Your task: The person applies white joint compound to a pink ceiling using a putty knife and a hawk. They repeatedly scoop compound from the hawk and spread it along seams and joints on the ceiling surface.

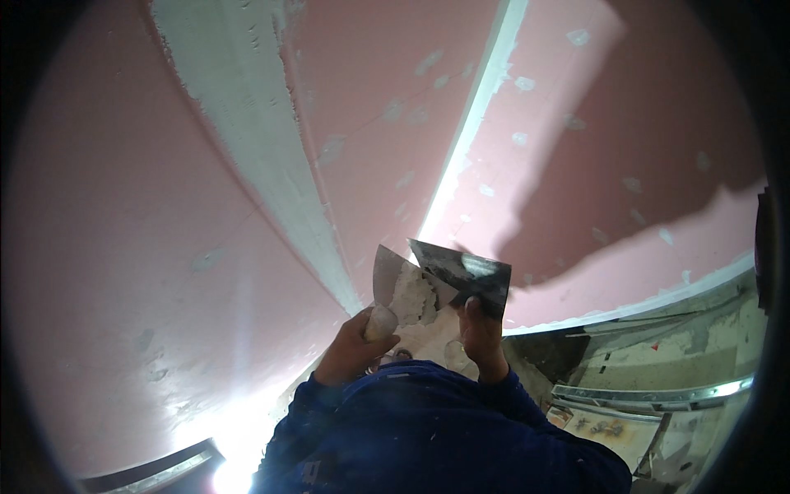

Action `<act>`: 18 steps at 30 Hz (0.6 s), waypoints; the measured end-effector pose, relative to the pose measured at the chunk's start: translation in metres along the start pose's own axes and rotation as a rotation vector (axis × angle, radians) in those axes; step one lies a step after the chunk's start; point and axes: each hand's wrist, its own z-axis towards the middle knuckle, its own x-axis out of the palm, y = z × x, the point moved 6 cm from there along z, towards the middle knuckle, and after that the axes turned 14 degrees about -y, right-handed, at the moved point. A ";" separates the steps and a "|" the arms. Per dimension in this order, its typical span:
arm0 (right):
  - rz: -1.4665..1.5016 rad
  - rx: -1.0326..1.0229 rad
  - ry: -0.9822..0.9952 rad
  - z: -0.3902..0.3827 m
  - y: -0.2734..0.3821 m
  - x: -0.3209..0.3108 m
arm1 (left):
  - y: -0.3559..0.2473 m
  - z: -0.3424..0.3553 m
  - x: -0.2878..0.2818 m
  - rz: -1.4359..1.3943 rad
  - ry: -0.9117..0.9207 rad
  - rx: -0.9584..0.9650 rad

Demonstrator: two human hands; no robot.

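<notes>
My left hand (352, 352) is closed around the pale handle of a putty knife (387, 277). A thick heap of whitish joint compound (414, 294) lies on that blade. My right hand (484, 339) grips a wider, dark taping knife (485, 281), its thumb against the blade and its handle hidden. Smears of compound mark the dark steel. Both blades meet or overlap in front of my body; whether they touch is hard to tell. Pink wallboard (239, 329) rises beyond them.
A broad grey-white compound band (247, 140) and a narrow white corner strip (473, 123) run down the pink boards, among small patched spots. At lower right are a metal rail (650, 397) and a stained board (609, 426). A bright lamp (233, 477) glares at lower left.
</notes>
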 end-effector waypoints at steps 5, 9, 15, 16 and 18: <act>-0.628 -0.557 0.149 -0.013 0.027 -0.007 | -0.004 -0.009 -0.004 -0.020 -0.044 -0.035; -0.037 0.292 0.065 -0.017 -0.006 -0.018 | -0.003 -0.006 -0.013 -0.072 -0.103 -0.048; 0.138 0.254 -0.175 -0.005 -0.032 -0.008 | 0.004 -0.005 0.000 0.029 -0.023 -0.078; -0.015 0.141 -0.133 -0.003 -0.029 -0.007 | 0.005 -0.006 0.007 0.010 0.012 -0.099; -0.394 -0.172 -0.030 -0.004 -0.016 -0.004 | 0.001 -0.005 0.005 0.013 -0.033 -0.041</act>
